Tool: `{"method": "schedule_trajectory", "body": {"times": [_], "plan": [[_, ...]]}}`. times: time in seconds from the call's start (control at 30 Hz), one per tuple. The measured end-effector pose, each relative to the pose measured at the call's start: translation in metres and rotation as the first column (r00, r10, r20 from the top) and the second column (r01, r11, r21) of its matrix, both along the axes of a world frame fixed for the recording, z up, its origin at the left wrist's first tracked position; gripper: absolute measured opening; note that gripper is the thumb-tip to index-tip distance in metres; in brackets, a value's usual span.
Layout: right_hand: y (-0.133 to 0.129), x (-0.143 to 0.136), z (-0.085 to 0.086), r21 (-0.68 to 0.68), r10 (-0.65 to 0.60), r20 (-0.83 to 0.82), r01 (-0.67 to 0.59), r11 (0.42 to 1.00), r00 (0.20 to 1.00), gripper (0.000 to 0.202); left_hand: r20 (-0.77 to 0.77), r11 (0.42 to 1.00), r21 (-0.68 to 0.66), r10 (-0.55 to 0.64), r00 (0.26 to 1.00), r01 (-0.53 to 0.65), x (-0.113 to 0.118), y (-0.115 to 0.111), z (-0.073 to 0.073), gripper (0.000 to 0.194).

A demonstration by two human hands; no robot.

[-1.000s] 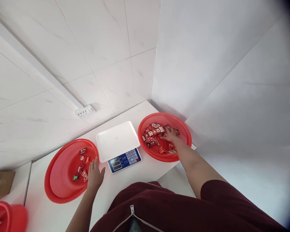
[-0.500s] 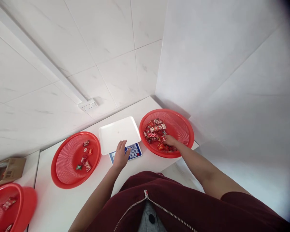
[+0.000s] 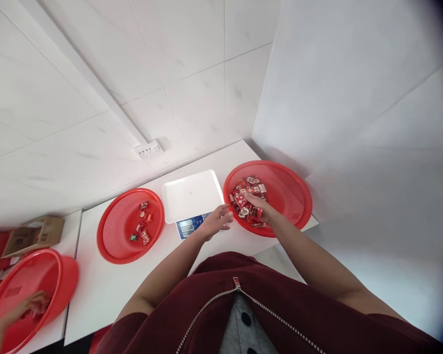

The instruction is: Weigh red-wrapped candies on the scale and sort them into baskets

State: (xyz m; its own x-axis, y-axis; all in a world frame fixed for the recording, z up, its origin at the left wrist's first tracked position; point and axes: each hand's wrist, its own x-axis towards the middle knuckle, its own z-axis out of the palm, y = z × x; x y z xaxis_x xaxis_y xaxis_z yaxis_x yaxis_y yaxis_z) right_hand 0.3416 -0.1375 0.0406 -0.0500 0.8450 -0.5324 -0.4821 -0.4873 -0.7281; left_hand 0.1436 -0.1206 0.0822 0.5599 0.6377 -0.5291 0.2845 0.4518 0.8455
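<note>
A red mesh basket (image 3: 288,196) on the right holds a heap of red wrapped candies (image 3: 258,189). Over that heap, my right hand (image 3: 263,207) is closed around several red candy packets (image 3: 243,202). My left hand (image 3: 217,222) hovers by the basket's left rim, its fingers apart and nothing in them. Below it is the blue keypad of a weighing scale (image 3: 192,225), partly covered by the hand. The scale's white tray (image 3: 194,194) has nothing on it.
Left of the scale, another red basket (image 3: 112,226) holds several candies. At the far left, another person's hand (image 3: 31,306) reaches into a third red basket (image 3: 68,280). A cardboard box (image 3: 46,231) stands behind it. A wall socket (image 3: 148,149) is above the table.
My right hand has come up from the heap with candy packets. My left hand has moved right, from the keypad towards the basket. Another person's hand has appeared at far left.
</note>
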Motion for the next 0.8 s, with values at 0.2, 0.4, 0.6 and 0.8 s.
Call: {"method": "schedule_trajectory", "body": {"times": [0.2, 0.4, 0.6, 0.8], "plan": [[0.016, -0.053, 0.011, 0.133, 0.046, -0.037, -0.041, 0.99, 0.998, 0.02, 0.183, 0.905, -0.331, 0.339, 0.923, -0.267, -0.001, 0.011, -0.01, 0.036], [0.038, -0.081, -0.001, 0.081, 0.0, -0.08, 0.006, 0.997, 0.997, 0.022, 0.122, 0.738, -0.384, 0.636, 0.762, -0.555, -0.041, 0.026, -0.028, 0.02], [0.063, -0.105, -0.012, -0.029, -0.042, -0.094, 0.04, 0.999, 0.995, 0.018, 0.075, 0.604, -0.281, 0.788, 0.611, -0.745, -0.089, 0.048, -0.026, 0.036], [0.073, -0.118, -0.029, 0.054, 0.042, 0.266, -0.058, 0.997, 0.963, 0.037, -0.025, 0.595, -0.297, 0.777, 0.629, -0.747, -0.105, 0.043, -0.028, 0.058]]}}
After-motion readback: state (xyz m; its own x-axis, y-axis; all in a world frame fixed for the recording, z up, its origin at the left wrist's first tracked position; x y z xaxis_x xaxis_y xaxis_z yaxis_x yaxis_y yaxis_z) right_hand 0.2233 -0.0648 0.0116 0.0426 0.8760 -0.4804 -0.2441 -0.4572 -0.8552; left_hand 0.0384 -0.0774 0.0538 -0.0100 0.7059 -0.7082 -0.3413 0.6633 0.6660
